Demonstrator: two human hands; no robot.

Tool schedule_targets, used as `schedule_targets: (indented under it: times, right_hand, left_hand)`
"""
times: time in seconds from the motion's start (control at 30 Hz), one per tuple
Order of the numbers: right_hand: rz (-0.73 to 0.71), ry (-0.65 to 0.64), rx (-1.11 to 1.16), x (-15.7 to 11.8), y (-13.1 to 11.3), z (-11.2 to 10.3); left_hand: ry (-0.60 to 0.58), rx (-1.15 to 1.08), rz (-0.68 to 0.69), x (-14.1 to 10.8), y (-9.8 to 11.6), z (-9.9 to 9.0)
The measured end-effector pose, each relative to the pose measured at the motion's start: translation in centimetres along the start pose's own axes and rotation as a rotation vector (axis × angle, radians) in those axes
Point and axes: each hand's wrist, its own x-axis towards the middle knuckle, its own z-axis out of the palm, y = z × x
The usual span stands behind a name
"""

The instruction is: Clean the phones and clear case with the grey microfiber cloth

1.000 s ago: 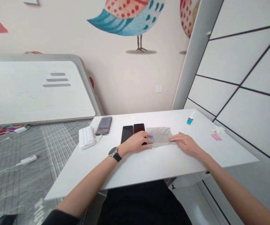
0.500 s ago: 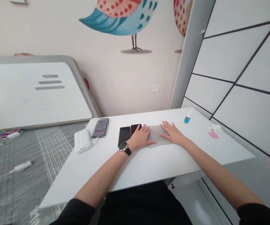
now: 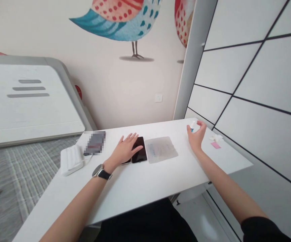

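My left hand (image 3: 124, 150) lies flat with its fingers spread, over a mostly hidden phone (image 3: 126, 162) and beside a black smartphone (image 3: 139, 150). A translucent flat sachet (image 3: 160, 150) lies to the right of the black smartphone, untouched. My right hand (image 3: 196, 136) is raised at the far side of the white desk (image 3: 140, 188), its fingers curved around a small bottle with a blue label (image 3: 192, 127). I cannot tell whether the fingers touch the bottle.
A white ribbed box (image 3: 71, 160) and a pixelated flat object (image 3: 95, 143) lie at the desk's left end. A white tissue (image 3: 216, 137) and pink paper (image 3: 215, 145) lie on the right. The desk's near edge runs below my forearms.
My right hand has left the sachet and moved to the bottle. My left hand has shifted left onto the phones. The sachet now lies uncovered, and the view has turned slightly.
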Motion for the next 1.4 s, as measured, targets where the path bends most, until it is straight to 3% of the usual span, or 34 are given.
schedule_targets:
  times: [0.1,0.27,0.43,0.57,0.73,0.97,1.17,1.4]
  right_hand:
    - [0.168,-0.018,0.162,2.0,0.6,0.5]
    - [0.371,-0.385,0.517,1.4,-0.6,2.6]
    - [0.419,-0.71,0.788,-1.4,-3.2,2.5]
    - [0.381,-0.82,0.853,-2.4,-4.9,2.2]
    - [0.228,-0.825,0.69,-2.6,-4.9,2.4]
    - [-0.139,-0.768,0.15,-2.3,-3.5,1.6]
    - [-0.415,-0.876,-0.184,-2.4,-3.8,1.0]
    - [-0.571,-0.901,-0.396,-2.8,-3.4,1.3]
  left_hand:
    - [0.088,-0.103,-0.132,-1.0,-2.6,0.0]
    - [0.168,-0.147,-0.201,-1.8,-3.7,0.5]
    - [0.259,-0.2,-0.169,-1.7,-3.3,0.2]
    - [0.273,-0.223,-0.152,-1.6,-3.2,0.4]
    - [0.275,-0.25,-0.16,-1.6,-3.3,0.6]
    - [0.26,-0.239,-0.15,-1.7,-3.1,0.4]
    - [0.256,-0.218,-0.132,-1.8,-3.0,0.3]
    - [0.246,-0.219,-0.137,-1.7,-2.9,0.2]
